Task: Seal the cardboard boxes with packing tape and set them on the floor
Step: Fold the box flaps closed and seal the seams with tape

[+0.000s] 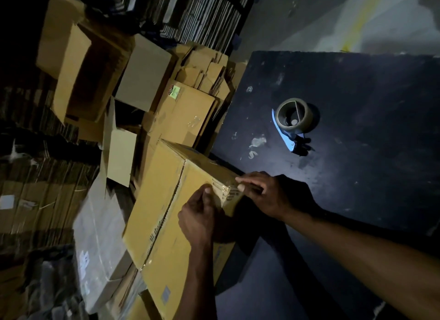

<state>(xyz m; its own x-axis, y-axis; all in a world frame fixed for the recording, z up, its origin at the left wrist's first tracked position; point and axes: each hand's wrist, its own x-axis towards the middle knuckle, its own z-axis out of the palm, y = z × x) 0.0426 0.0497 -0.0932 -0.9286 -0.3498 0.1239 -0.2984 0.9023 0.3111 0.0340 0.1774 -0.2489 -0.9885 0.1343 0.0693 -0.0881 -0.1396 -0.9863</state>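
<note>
A closed brown cardboard box (164, 200) with clear tape along its top seam sits at the left edge of the dark table (357, 177). My left hand (200, 215) presses its thumb on the taped corner of the box. Across that corner, my right hand (264, 193) lies with fingers laid along the box's near edge. The tape dispenser (294, 122), a brown roll on a blue handle, rests on the table beyond my hands, held by neither.
Left of the table, piles of open and flattened cardboard boxes (83, 69) crowd the floor. A grey flat carton (100, 236) lies beside the taped box. Stacks of flat cardboard (202, 15) stand at the back. Bare grey floor (333, 17) shows past the table.
</note>
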